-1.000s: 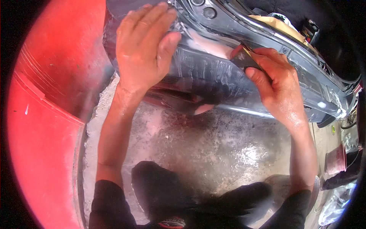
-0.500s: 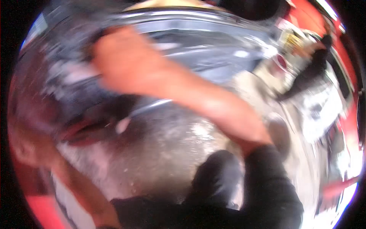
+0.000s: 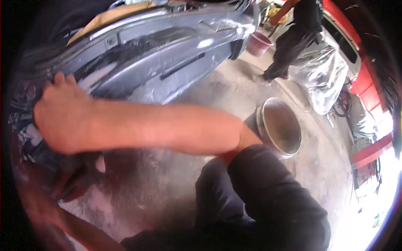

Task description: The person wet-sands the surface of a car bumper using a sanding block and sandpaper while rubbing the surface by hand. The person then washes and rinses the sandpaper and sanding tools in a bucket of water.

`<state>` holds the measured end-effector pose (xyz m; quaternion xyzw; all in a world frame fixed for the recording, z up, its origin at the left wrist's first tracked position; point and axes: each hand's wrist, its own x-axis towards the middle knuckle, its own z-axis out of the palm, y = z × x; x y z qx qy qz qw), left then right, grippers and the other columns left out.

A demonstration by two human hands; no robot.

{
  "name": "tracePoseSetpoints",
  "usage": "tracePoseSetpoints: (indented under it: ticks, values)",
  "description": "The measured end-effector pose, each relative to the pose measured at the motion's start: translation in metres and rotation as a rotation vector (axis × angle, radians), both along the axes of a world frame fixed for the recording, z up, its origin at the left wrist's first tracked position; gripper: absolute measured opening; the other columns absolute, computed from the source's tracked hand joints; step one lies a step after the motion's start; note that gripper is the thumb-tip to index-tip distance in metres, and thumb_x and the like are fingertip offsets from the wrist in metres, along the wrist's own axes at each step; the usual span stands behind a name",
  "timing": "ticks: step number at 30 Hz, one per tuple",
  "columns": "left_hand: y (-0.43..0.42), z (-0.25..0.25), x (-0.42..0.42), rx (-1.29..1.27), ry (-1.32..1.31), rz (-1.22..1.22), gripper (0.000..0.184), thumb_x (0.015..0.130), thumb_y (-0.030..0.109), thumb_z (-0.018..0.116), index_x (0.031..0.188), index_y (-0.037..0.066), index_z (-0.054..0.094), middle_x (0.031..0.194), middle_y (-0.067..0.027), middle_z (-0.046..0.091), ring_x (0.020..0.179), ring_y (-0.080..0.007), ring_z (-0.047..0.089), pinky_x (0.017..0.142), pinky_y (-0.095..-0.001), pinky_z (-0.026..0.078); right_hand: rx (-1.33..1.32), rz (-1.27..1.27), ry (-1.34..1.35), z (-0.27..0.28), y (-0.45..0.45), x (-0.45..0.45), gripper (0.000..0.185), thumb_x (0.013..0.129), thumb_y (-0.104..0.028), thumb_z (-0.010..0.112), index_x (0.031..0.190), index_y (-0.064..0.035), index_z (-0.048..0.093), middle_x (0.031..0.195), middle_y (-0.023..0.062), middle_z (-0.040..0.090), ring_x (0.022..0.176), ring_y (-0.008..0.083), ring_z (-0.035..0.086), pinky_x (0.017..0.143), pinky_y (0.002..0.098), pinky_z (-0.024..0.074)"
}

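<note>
My right hand point(image 3: 65, 115) rests on the left part of the grey car body panel point(image 3: 146, 62), its fingers bent over the surface. Whatever it grips is hidden behind the back of the hand. Pale patches and wet streaks mark the panel around it. My left forearm point(image 3: 71, 221) enters at the lower left, dark and blurred; the fingers of that hand cannot be made out at the dim left edge.
A bucket point(image 3: 280, 127) stands on the concrete floor right of my knee. Farther back are a reddish bucket point(image 3: 258, 44), another person in dark clothes point(image 3: 293, 37), clear plastic sheeting point(image 3: 318, 71) and a red vehicle point(image 3: 339, 21).
The view has swung to the right, bringing the bucket and the other person into fuller sight. My right hand now appears at the far left, and the dark block seen in it earlier is hidden.
</note>
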<state>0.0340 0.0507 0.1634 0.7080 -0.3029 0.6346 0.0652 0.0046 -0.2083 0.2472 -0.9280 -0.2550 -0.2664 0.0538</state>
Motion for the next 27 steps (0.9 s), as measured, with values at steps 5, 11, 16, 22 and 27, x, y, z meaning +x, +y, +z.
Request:
tracePoseSetpoints:
  ticks: [5,11,16,22,27]
  values:
    - [-0.034,0.022,-0.019,-0.012,0.102,-0.008,0.035,0.101,0.021,0.064,0.134,0.01,0.069,0.139,-0.0101,0.067,0.131,-0.0284,0.061,0.109,-0.043,0.045,-0.011,0.165,-0.2,-0.023,-0.027,0.029,0.025,0.089,-0.024,0.073,0.107,-0.0071,0.078,0.109,0.0218,0.074,0.102,0.0352,0.071,0.088,0.0489,0.0545]
    - [-0.064,-0.037,-0.017,0.424,0.13,0.02,0.059,0.096,0.045,0.066,0.136,0.001,0.063,0.14,-0.0192,0.063,0.134,-0.039,0.057,0.114,-0.0535,0.04,0.365,0.209,-0.425,-0.081,-0.076,-0.029,0.039,0.083,-0.01,0.084,0.121,-0.0104,0.076,0.119,0.0136,0.073,0.102,0.0246,0.069,0.087,0.0355,0.0548]
    - [-0.054,-0.122,-0.022,0.612,0.313,0.014,0.064,0.097,0.044,0.064,0.151,0.012,0.054,0.16,-0.0029,0.05,0.153,-0.021,0.04,0.126,-0.0484,0.021,0.191,0.331,-0.335,-0.163,-0.073,-0.051,0.058,0.077,-0.006,0.083,0.133,-0.0183,0.073,0.137,0.0139,0.062,0.111,0.0326,0.061,0.093,0.0387,0.0495]
    - [-0.033,-0.176,-0.042,0.644,0.582,0.045,0.061,0.1,0.038,0.059,0.155,0.013,0.049,0.163,-0.0034,0.045,0.155,-0.0204,0.035,0.127,-0.0446,0.026,-0.02,0.296,-0.372,-0.192,-0.075,-0.03,0.057,0.079,-0.007,0.077,0.135,-0.0174,0.071,0.141,0.0134,0.057,0.112,0.0311,0.06,0.095,0.0397,0.0491]
    - [0.022,-0.202,-0.072,0.819,0.797,0.037,0.058,0.095,0.028,0.066,0.149,0.011,0.054,0.157,-0.0102,0.05,0.15,-0.0302,0.041,0.123,-0.0495,0.033,0.075,0.324,-0.419,-0.197,-0.062,-0.006,0.058,0.078,-0.01,0.078,0.135,-0.0174,0.072,0.138,0.0115,0.058,0.109,0.0272,0.06,0.092,0.0372,0.0491]
